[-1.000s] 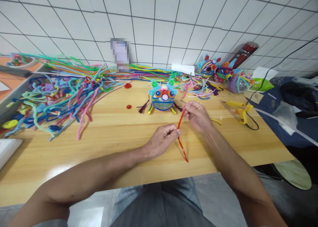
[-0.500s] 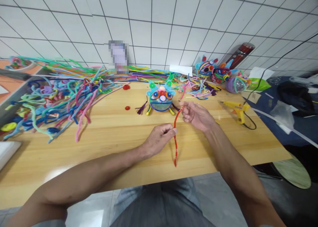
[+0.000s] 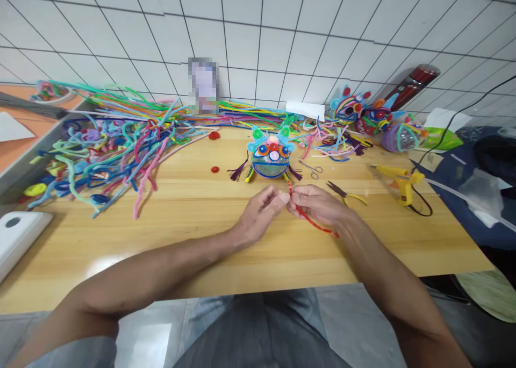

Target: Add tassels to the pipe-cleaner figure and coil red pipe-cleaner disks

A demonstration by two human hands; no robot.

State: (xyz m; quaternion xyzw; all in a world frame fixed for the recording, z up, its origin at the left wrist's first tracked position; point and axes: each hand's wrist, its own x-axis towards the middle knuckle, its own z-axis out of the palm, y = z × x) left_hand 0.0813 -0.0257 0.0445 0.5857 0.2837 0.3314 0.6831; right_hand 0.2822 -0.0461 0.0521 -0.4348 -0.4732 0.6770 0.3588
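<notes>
A red pipe cleaner (image 3: 316,225) runs between my two hands at the table's middle. Its short upper end pokes up above the fingers, while the longer tail slants down to the right, below my right palm. My right hand (image 3: 318,204) pinches it, and my left hand (image 3: 260,212) is closed with thumb and fingertips on it, close against the right fingers. Just beyond them stands a small animal-head figure (image 3: 271,156) with blue and green ears, ringed eyes, yellow legs and purple tassels. Two red coiled discs, one nearer (image 3: 215,170) and one farther (image 3: 213,135), lie to its left.
Many loose pipe cleaners (image 3: 141,164) heap at the left beside a white device (image 3: 22,233). Small scissors (image 3: 313,169), pliers (image 3: 347,194) and a yellow glue gun (image 3: 405,188) lie rightward. Other decorated figures (image 3: 377,118) and a red flask (image 3: 417,83) stand by the wall.
My hands have come together, the right moving down toward the left. The pipe cleaner's tail has swung from hanging straight down to slanting right. Scissors and pliers are now uncovered.
</notes>
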